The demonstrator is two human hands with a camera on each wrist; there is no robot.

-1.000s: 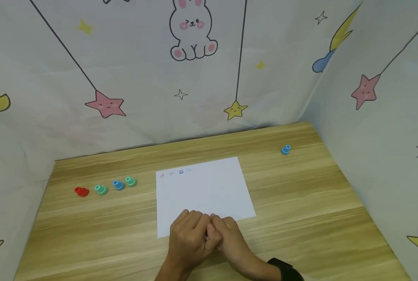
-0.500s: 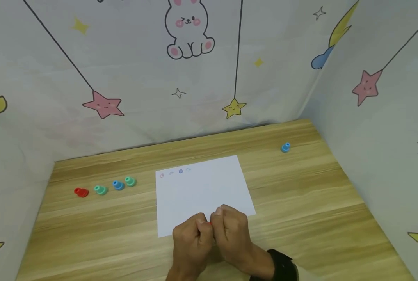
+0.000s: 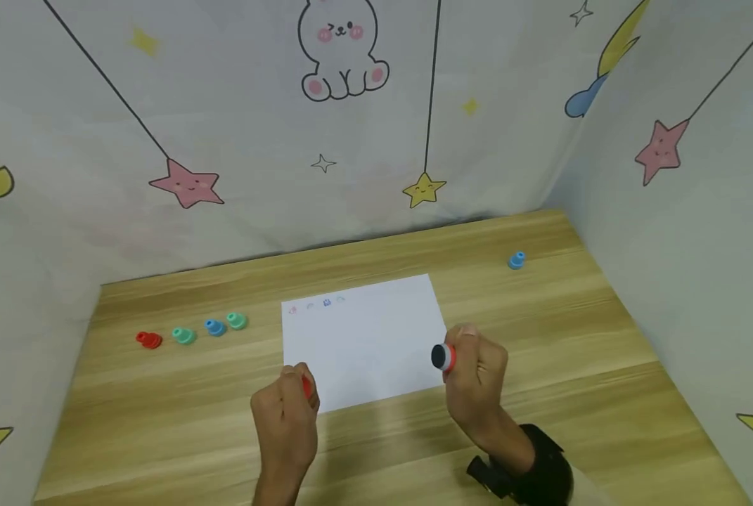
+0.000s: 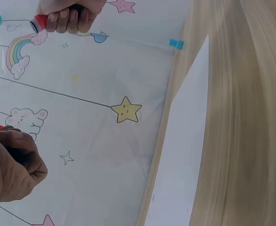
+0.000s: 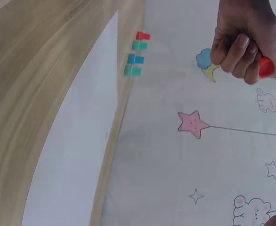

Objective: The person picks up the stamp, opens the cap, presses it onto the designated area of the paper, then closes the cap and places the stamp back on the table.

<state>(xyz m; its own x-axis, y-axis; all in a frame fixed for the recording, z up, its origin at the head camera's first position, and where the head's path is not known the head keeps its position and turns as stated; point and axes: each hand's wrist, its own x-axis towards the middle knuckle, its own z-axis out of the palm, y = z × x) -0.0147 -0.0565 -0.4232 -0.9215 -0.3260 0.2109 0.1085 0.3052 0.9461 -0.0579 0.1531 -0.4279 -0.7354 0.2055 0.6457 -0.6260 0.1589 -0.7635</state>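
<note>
My right hand (image 3: 477, 383), raised over the paper's right edge, grips a small red stamp (image 3: 444, 357); its round dark face with a pale rim points left. In the left wrist view the same red stamp (image 4: 41, 20) sticks out of the fist at the top. Over the paper's lower left corner, my left hand (image 3: 285, 422) curls round a red cap (image 3: 306, 386), mostly hidden by the fingers. Its rounded red end shows in the right wrist view. Between and beyond both hands lies a white sheet of paper (image 3: 370, 337) with several small prints along its upper left edge.
Left of the paper stand a red stamp (image 3: 149, 340), a green stamp (image 3: 184, 335), a blue stamp (image 3: 214, 327) and another green stamp (image 3: 237, 320) in a row. A lone blue stamp (image 3: 517, 261) stands at the back right. Patterned cloth (image 3: 256, 140) walls the wooden table.
The hands, earlier pressed together with red showing between them, have drawn apart, left hand to the left and right hand to the right. The stamp's dark face has come into view.
</note>
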